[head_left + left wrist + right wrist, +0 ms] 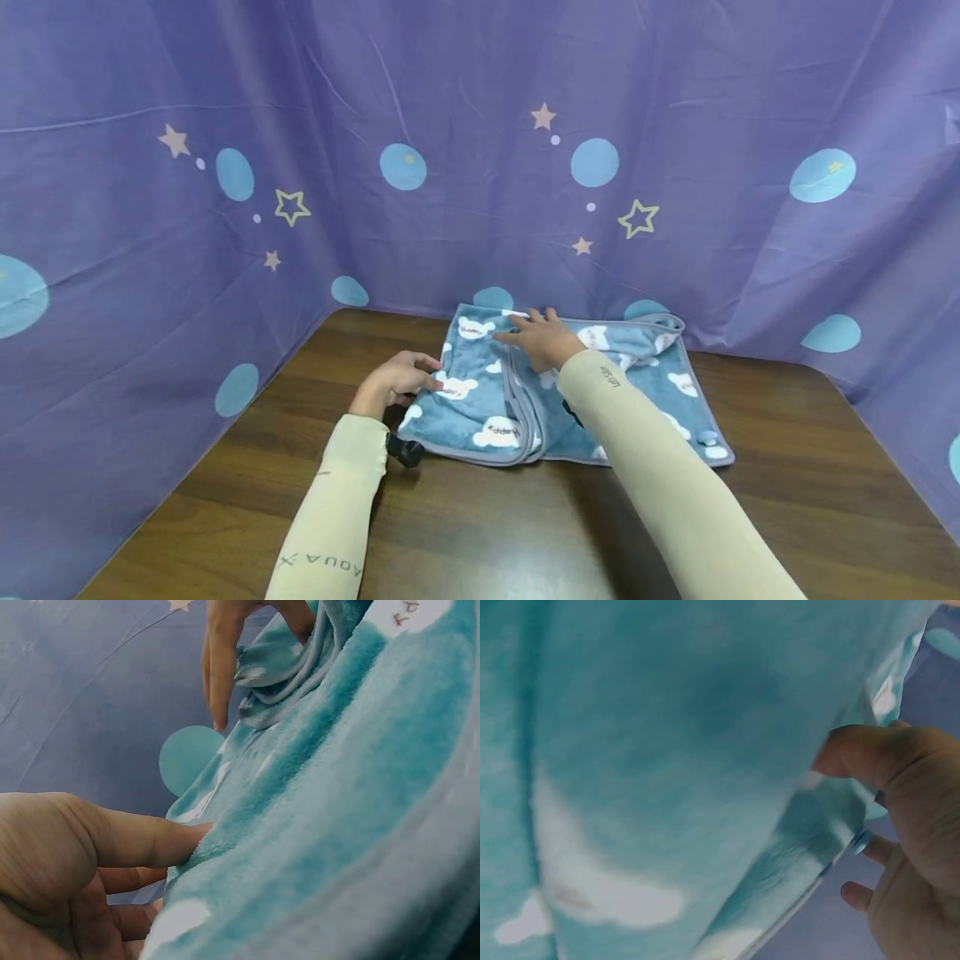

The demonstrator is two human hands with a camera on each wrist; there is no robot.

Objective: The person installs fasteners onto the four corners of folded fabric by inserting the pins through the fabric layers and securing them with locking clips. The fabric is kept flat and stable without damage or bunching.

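Observation:
A teal fleece blanket (465,408) with white bear-shaped patches and grey edging lies folded on the table. My left hand (399,382) pinches its left edge. In the left wrist view, the thumb of the left hand (82,862) presses on the fleece, with the other fingers partly hidden below. Over the back middle of the blanket, my right hand (543,340) rests with spread fingers. In the right wrist view, the thumb of the right hand (907,780) touches the fleece while the other fingers stand apart from it near the blanket's edge.
The brown wooden table (480,517) extends in front of the blanket and to both sides. A purple curtain (480,167) with stars and blue spots hangs behind the table and along its sides. At the back right, the blanket's edging rises in a loose rolled fold.

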